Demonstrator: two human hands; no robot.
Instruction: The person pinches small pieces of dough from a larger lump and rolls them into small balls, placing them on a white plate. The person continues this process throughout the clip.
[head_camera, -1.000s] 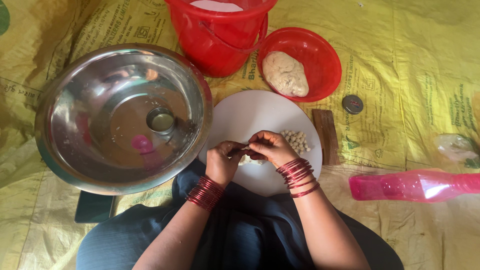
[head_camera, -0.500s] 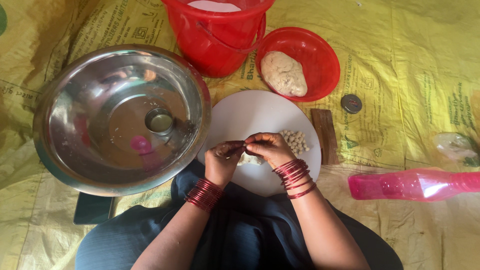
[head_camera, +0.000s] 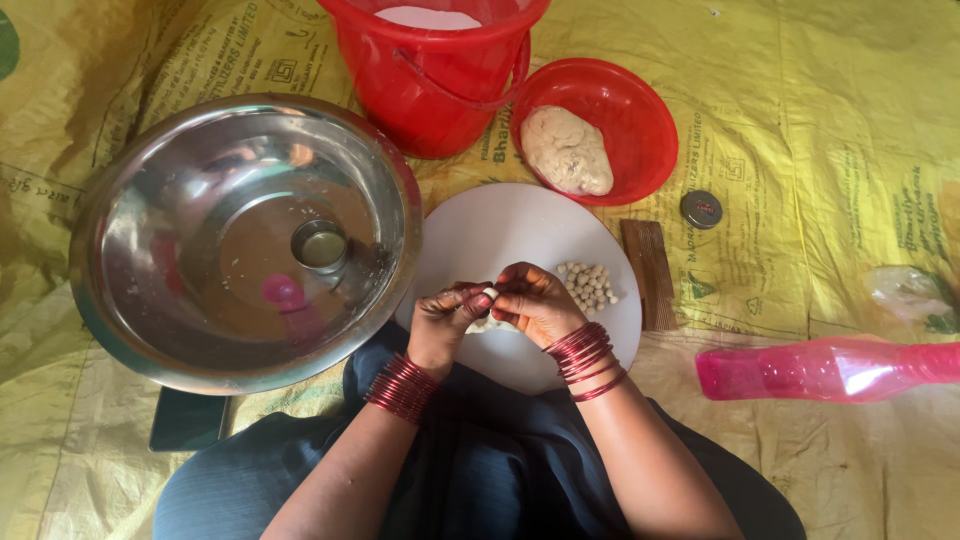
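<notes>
Over the round white board (head_camera: 520, 225), both hands meet at its near edge. Left hand (head_camera: 445, 318) and right hand (head_camera: 535, 300) pinch a small pale piece of dough (head_camera: 489, 293) between their fingertips; fingers drawn in narrow, tips touching. A further pale lump seems to lie under the hands, though they mostly hide it. Red bangles on both wrists. Just right of the hands, on the board, a cluster of small dough balls (head_camera: 588, 284). Beyond the board, a red bowl (head_camera: 640, 110) with a lump of dough (head_camera: 566, 150); beside it a red bucket (head_camera: 430, 90). Left, a large steel basin (head_camera: 180, 200) with a small steel cup (head_camera: 320, 245) inside. Right, well apart, a pink bottle (head_camera: 830, 368) lies on the yellow sheet (head_camera: 800, 120).
</notes>
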